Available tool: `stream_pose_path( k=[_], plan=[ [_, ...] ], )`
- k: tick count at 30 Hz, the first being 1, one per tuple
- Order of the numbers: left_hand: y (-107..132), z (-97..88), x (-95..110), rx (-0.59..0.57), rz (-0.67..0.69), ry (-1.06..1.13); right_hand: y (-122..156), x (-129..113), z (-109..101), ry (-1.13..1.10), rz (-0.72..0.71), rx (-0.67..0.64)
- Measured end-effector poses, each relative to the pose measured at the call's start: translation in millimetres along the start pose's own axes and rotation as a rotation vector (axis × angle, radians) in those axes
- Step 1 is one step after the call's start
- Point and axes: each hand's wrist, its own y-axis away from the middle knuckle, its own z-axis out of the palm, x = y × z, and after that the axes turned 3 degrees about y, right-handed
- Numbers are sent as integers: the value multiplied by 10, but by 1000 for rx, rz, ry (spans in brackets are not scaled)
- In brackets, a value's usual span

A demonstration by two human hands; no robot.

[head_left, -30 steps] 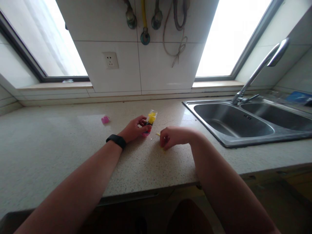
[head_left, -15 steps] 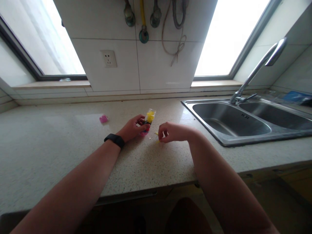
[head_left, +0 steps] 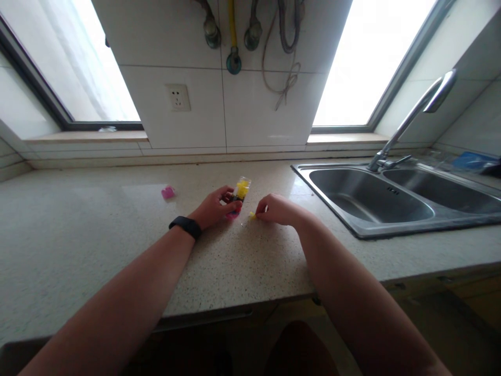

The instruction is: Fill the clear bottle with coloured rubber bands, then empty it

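My left hand (head_left: 219, 205), with a black band on its wrist, is closed on a small clear plastic packet (head_left: 242, 187). Yellow, dark and pinkish-red pieces show through or around it; their kind is too small to make out. Just to the right, my right hand (head_left: 274, 209) pinches at a small yellow piece (head_left: 252, 214) on or just above the speckled countertop (head_left: 242, 266). A crumpled pink bit (head_left: 168, 192) lies farther left on the counter, apart from both hands.
A double steel sink (head_left: 368, 193) with a tall faucet (head_left: 415, 120) is set into the counter at the right. Behind stands a tiled wall with a socket (head_left: 178, 97) and pipe valves (head_left: 234, 61). Something blue (head_left: 475, 160) lies beyond the sink.
My right hand has shifted slightly up and its fingertips now meet the yellow piece. The left hand keeps its hold on the packet. The whole view has tilted a little.
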Motion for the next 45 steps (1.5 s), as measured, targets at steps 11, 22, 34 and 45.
stream_pose_path(
  k=[11, 22, 34, 45],
  plan=[
    [3, 11, 24, -5, 3, 36, 3, 2, 8, -18, -38, 15],
    [13, 21, 11, -22, 0, 36, -37, 29, 11, -61, -4, 127],
    [53, 123, 128, -118, 22, 68, 103, -134, -208, -454, -145, 769],
    [62, 150, 166, -138, 24, 91, 178, -188, -220, -276, -343, 704]
  ],
)
